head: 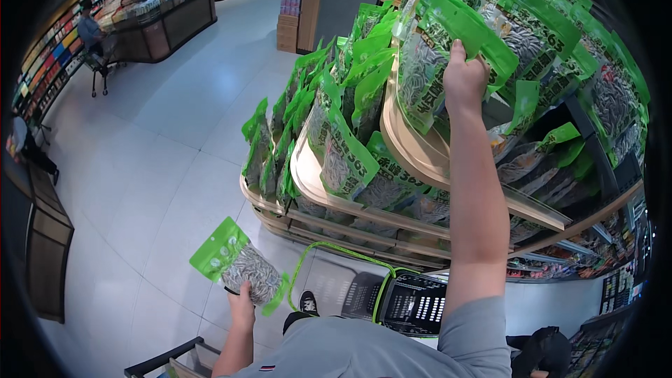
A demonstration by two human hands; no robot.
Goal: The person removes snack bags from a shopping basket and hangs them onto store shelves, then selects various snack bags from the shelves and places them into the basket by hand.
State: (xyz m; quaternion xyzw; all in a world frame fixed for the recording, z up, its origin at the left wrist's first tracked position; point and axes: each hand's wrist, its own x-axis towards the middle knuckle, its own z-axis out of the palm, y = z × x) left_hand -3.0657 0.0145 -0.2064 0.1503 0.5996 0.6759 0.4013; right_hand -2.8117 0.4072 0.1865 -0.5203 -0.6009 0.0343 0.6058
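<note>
My left hand (241,307) holds a clear bag of striped sunflower seeds (252,268) with a green top band, low over the floor. The bag lies tilted, its green band towards the upper left. Stretched out to the upper tier, my right hand (467,84) grips the green top of another seed bag (422,58), its thumb lying on the band. That bag stands at the rounded front corner of the wooden shelf (401,136). Similar green-topped bags (535,26) crowd close behind and beside it. My right fingers are partly hidden.
More seed bags (341,163) fill the lower tier (310,168). A black shopping cart (415,302) with green trim stands before me, against the display. People are at left, one with a cart (97,63), and another person (543,352) is at lower right. Tiled floor (184,115) stretches left.
</note>
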